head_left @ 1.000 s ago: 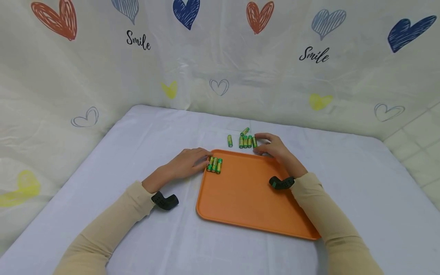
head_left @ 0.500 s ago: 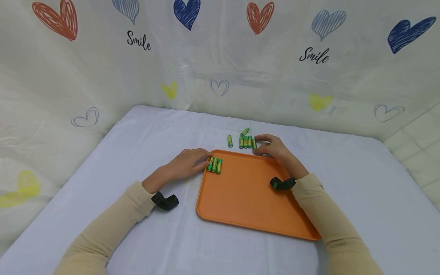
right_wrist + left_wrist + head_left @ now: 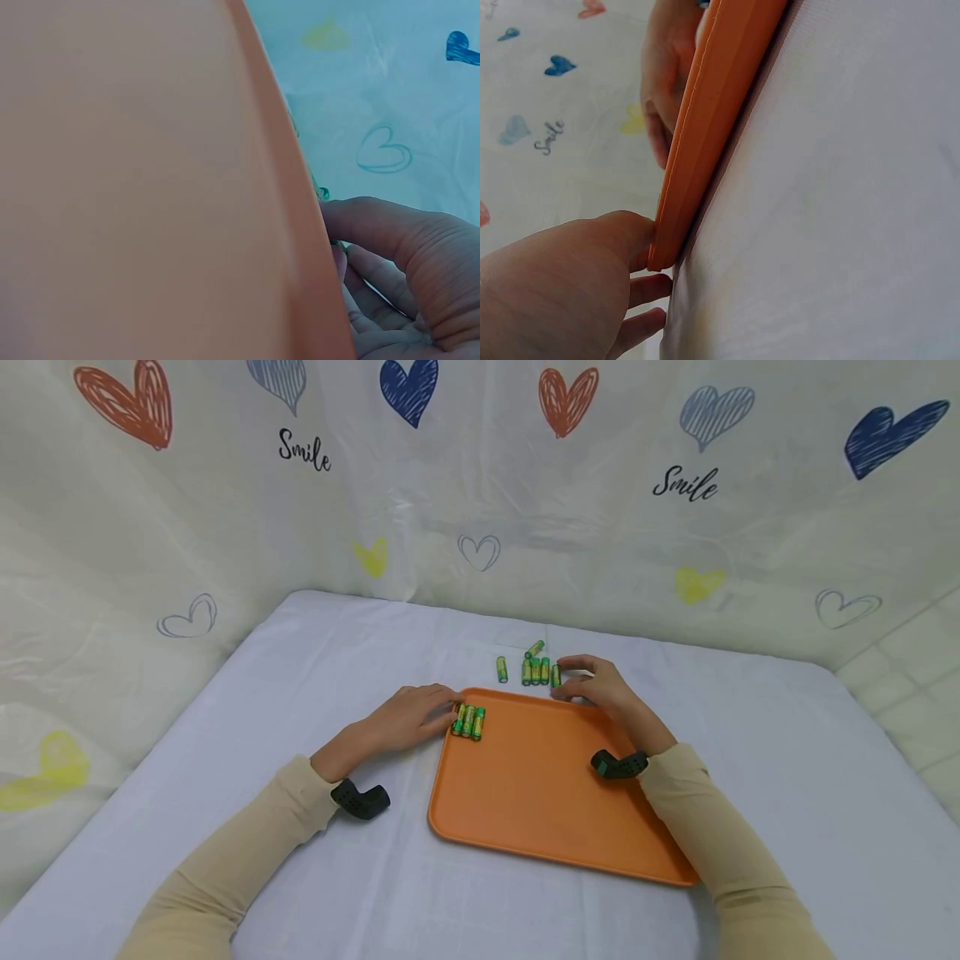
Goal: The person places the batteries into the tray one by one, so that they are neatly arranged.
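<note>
An orange tray (image 3: 562,785) lies on the table with three green-and-yellow batteries (image 3: 468,722) side by side in its far left corner. At that corner my left hand (image 3: 408,717) holds the tray's edge. In the left wrist view its thumb (image 3: 634,229) is at the rim and other fingers show past the corner. Beyond the tray's far edge, my right hand (image 3: 600,685) pinches the rightmost battery (image 3: 556,676) of a row between thumb and fingers. In the right wrist view the tray's side (image 3: 300,195) hides most of that battery, with only a bit of green showing.
Left of the right hand stand more batteries (image 3: 536,671) in a row. One slanted battery (image 3: 535,648) lies behind them and a lone battery (image 3: 502,669) to their left. A white cloth covers the table (image 3: 360,893); a printed curtain (image 3: 480,485) hangs behind.
The right hand has shifted very slightly toward the near side, the rightmost battery moving a little with it. The left hand, tray and other batteries keep their places.
</note>
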`<control>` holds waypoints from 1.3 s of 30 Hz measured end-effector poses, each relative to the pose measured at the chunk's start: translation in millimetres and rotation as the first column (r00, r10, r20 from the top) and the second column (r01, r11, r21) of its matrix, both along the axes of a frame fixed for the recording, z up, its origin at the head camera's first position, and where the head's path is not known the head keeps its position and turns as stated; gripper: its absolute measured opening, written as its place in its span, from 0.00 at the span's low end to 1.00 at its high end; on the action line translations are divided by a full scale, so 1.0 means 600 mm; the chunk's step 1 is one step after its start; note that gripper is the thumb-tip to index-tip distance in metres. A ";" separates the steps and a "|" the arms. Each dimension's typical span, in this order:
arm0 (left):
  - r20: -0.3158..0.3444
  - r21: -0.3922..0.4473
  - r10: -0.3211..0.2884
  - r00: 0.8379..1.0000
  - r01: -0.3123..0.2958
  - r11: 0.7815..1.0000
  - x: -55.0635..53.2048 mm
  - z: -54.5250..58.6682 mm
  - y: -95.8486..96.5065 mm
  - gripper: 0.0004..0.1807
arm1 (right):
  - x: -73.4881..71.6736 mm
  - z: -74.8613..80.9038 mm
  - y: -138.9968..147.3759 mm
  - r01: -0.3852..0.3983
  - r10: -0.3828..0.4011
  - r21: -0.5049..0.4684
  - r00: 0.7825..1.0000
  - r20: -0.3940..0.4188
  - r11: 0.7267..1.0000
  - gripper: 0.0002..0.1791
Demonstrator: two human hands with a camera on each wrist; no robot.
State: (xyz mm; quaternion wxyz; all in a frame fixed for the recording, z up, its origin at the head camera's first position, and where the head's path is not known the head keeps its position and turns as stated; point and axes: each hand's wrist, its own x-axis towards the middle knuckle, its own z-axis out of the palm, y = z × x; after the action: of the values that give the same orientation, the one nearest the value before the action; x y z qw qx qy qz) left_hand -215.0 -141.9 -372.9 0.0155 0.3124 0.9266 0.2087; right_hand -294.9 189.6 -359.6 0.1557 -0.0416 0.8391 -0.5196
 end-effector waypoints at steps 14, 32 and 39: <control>0.008 -0.017 0.009 1.000 -0.009 1.000 -0.001 0.000 0.002 0.24 | 0.016 0.006 0.000 -0.041 0.039 -0.052 0.998 -0.041 0.998 0.33; 0.014 -0.017 0.011 1.000 -0.011 1.000 0.002 0.002 0.002 0.23 | 0.046 0.011 -0.024 -0.084 0.080 -0.058 0.994 -0.076 0.995 0.31; 0.009 -0.013 0.007 1.000 -0.007 1.000 0.000 0.002 0.002 0.23 | 0.060 0.016 -0.040 -0.130 0.121 -0.099 0.989 -0.087 0.987 0.31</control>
State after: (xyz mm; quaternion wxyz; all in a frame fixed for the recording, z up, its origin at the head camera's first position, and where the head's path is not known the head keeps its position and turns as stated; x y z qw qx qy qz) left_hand -215.3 -140.7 -371.5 0.0211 0.3080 0.9290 0.2041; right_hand -259.1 165.6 -349.9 0.1517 -0.1234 0.8122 -0.5497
